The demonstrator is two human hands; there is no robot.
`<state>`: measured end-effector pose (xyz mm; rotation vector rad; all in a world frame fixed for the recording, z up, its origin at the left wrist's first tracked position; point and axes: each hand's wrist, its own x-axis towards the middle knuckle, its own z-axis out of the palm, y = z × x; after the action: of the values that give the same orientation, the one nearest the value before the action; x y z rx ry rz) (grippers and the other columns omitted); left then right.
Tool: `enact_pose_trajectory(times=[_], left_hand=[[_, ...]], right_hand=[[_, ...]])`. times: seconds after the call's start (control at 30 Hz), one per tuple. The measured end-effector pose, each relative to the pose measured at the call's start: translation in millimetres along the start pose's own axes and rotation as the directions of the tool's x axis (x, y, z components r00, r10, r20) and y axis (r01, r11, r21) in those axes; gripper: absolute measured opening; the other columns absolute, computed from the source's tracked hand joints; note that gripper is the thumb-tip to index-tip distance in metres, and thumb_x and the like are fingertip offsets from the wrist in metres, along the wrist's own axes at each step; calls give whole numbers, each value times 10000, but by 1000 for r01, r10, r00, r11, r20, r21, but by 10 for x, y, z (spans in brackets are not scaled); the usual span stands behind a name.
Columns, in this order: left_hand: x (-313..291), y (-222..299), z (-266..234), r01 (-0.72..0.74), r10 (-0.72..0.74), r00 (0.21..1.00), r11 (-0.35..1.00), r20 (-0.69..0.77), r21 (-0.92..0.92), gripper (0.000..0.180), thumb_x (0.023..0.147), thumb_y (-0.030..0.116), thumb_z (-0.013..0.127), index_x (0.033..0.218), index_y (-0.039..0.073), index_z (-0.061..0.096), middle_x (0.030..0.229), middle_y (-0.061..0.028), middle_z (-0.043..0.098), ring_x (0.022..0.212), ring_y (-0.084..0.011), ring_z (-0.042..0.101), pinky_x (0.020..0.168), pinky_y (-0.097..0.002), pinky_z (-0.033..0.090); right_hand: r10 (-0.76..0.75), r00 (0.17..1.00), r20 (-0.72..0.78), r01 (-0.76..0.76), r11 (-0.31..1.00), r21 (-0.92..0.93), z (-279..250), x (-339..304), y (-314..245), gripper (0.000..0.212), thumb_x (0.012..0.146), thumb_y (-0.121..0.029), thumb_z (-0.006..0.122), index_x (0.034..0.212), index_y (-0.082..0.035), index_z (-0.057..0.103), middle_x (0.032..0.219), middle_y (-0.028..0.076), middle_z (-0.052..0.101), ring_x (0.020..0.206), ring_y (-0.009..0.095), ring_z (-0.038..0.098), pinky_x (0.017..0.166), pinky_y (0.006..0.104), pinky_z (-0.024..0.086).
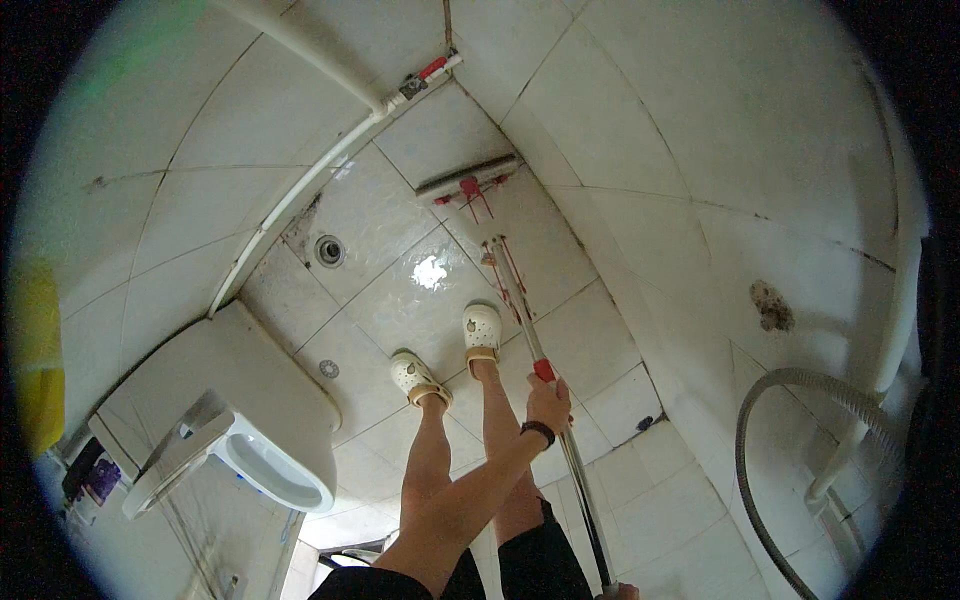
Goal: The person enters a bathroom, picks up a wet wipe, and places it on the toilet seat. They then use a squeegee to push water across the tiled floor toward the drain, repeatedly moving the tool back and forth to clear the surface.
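A sponge mop point(512, 275) with a metal pole and red fittings slants across the middle of the view. Its long, flat head point(467, 180) rests on the wet tiled floor near the far right wall. My left hand point(547, 404), a dark band at its wrist, is wrapped around the pole just below a red collar. Low in the view, my right hand point(622, 592) closes on the pole's near end; most of it is cut off by the lower edge. My feet, in cream clogs point(482, 327), stand left of the pole.
A round floor drain point(328, 251) and a smaller drain point(329, 369) lie to the left. White pipe point(290, 195) runs along the left wall to a red-handled valve point(432, 70). A white fixture with an oval hollow point(275, 470) stands near left; a grey flexible hose point(745, 470) loops at right.
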<state>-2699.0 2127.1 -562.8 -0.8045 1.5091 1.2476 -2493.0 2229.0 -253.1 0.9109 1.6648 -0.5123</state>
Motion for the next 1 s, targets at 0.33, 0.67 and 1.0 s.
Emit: enact_pose_trajectory(times=[0.33, 0.67, 1.0], left_hand=[[-80, 6, -390, -198, 201, 980, 967, -2, 161, 397, 776, 140, 483, 997, -37, 205, 576, -137, 542, 453, -230, 563, 412, -325, 470], [-688, -116, -1583, -344, 368, 923, 919, 112, -192, 417, 830, 384, 452, 988, 0, 422, 668, -59, 514, 556, -128, 538, 518, -271, 444], [-2731, -1471, -3062, 322, -177, 832, 926, 525, -197, 533, 862, 360, 411, 1254, 70, 195, 897, -119, 513, 879, -160, 521, 704, -307, 471]], right_hand=[[-193, 970, -149, 198, 980, 17, 535, 45, 4, 256, 701, -225, 549, 636, 11, 474, 520, 211, 487, 506, 390, 489, 443, 423, 378], [12, 989, 144, -82, 869, 488, 1317, -488, -1589, 281, 746, -269, 588, 652, -8, 541, 501, 96, 525, 470, 209, 523, 433, 345, 406], [-369, 920, 133, 97, 543, 834, 2168, -45, -2836, 297, 829, -281, 496, 953, -14, 459, 755, 35, 491, 695, 112, 474, 613, 247, 413]])
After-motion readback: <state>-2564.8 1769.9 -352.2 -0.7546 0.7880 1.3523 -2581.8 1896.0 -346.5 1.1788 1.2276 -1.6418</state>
